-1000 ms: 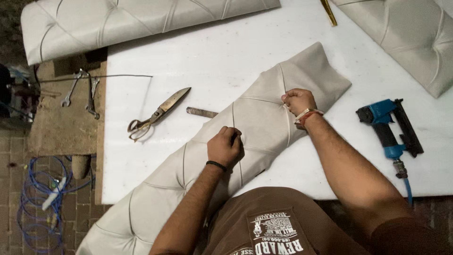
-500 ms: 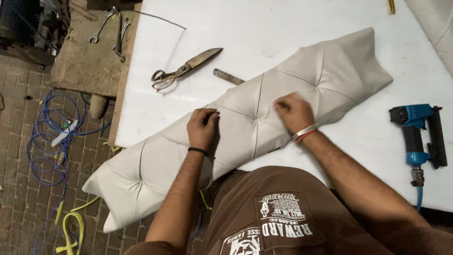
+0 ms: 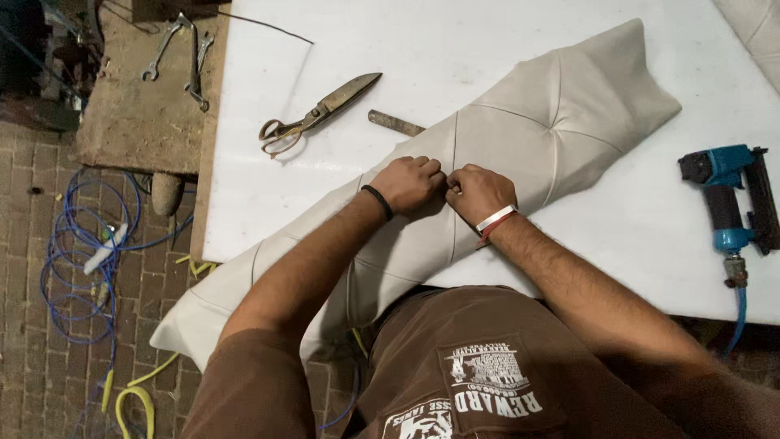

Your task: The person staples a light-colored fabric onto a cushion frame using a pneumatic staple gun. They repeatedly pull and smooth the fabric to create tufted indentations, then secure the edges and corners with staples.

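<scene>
White worktable (image 3: pixel 504 49), both hands' fingers (image 3: pixel 429 168) curled shut, pinching one seam of the tufted cream cushion (image 3: pixel 561 114).

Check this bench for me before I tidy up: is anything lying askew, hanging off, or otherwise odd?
The tufted cushion lies diagonally, its lower end hanging off the white table edge. Both the left hand and right hand pinch its seam. Open scissors lie loose nearby.

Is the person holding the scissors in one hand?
No, the scissors lie alone on the white table, apart from both hands on the cushion.
</scene>
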Demonstrator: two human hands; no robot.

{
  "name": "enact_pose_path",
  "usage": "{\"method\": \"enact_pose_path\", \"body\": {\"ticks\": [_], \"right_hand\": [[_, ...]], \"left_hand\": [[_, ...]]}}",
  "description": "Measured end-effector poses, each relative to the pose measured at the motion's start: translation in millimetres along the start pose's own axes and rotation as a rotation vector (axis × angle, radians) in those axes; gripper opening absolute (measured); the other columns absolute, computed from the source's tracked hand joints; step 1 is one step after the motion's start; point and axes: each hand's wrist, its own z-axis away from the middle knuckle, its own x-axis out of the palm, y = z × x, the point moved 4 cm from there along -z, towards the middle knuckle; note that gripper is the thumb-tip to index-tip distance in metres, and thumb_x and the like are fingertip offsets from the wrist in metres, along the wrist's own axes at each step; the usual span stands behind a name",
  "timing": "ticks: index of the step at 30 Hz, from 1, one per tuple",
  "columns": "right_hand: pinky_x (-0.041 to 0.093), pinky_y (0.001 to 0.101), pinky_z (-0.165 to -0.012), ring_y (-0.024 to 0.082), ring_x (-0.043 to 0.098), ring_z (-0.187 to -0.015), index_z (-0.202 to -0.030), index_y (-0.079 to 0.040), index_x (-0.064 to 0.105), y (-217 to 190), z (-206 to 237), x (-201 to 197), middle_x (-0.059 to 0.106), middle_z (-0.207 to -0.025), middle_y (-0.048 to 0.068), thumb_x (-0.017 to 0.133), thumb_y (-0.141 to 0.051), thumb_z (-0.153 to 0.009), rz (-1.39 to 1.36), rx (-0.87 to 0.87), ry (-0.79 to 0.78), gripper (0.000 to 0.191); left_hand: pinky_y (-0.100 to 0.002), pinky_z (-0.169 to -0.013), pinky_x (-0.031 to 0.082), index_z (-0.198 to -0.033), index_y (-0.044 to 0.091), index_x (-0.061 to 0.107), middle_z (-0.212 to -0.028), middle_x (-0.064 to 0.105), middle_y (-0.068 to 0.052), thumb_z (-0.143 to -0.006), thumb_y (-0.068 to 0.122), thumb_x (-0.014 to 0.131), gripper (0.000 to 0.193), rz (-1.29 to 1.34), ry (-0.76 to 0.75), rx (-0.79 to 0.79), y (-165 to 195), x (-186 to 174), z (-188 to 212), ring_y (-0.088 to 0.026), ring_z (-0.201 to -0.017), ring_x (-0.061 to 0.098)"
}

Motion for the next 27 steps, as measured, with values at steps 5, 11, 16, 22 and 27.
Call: {"method": "enact_pose_path", "body": {"ticks": [5,11,16,22,27], "right_hand": [[0.057,0.0426,-0.079,0.027,0.070,-0.089,-0.097,-0.016,0.074,2,-2,10,0.071,-0.098,0.002,0.077,-0.027,-0.079,0.100,0.023,-0.027,0.022],[0.056,0.0439,-0.066,0.029,0.069,-0.075,-0.088,-0.014,0.066,0,15,28,0.066,-0.089,0.005,0.072,-0.024,-0.085,0.067,-0.174,0.320,0.012],[0.056,0.0441,-0.071,0.029,0.068,-0.082,-0.094,-0.014,0.071,3,16,26,0.066,-0.092,0.004,0.067,-0.023,-0.091,-0.022,-0.251,0.202,0.011],[0.055,0.0409,-0.074,0.026,0.066,-0.083,-0.115,-0.020,0.077,19,40,16,0.068,-0.090,0.006,0.066,-0.026,-0.093,-0.016,-0.231,-0.062,0.026],[0.059,0.0339,-0.075,0.019,0.068,-0.078,-0.107,-0.013,0.077,36,54,10,0.067,-0.092,0.004,0.070,-0.026,-0.092,-0.365,0.138,0.259,0.021]], "left_hand": [[-0.037,-0.070,0.056,-0.089,0.009,0.066,-0.093,0.063,-0.006,-0.086,0.023,0.070,0.015,-0.052,0.066,0.064,0,6,2,-0.024,-0.086,0.066],[-0.042,-0.071,0.054,-0.083,0.006,0.066,-0.087,0.062,-0.010,-0.079,0.012,0.070,0.008,0.110,0.200,-0.017,26,-28,14,-0.030,-0.081,0.064],[-0.042,-0.083,0.055,-0.098,0.002,0.069,-0.102,0.066,-0.011,-0.090,0.007,0.066,0.010,0.225,0.279,-0.181,41,-63,30,-0.032,-0.094,0.066],[-0.041,-0.088,0.056,-0.108,0.002,0.071,-0.118,0.069,-0.014,-0.101,0.012,0.064,0.014,0.356,0.293,-0.406,53,-72,48,-0.033,-0.103,0.068],[-0.041,-0.089,0.057,-0.109,0.005,0.073,-0.120,0.069,-0.011,-0.096,0.013,0.065,0.017,0.382,0.360,-0.564,43,-52,53,-0.031,-0.105,0.069]]}}
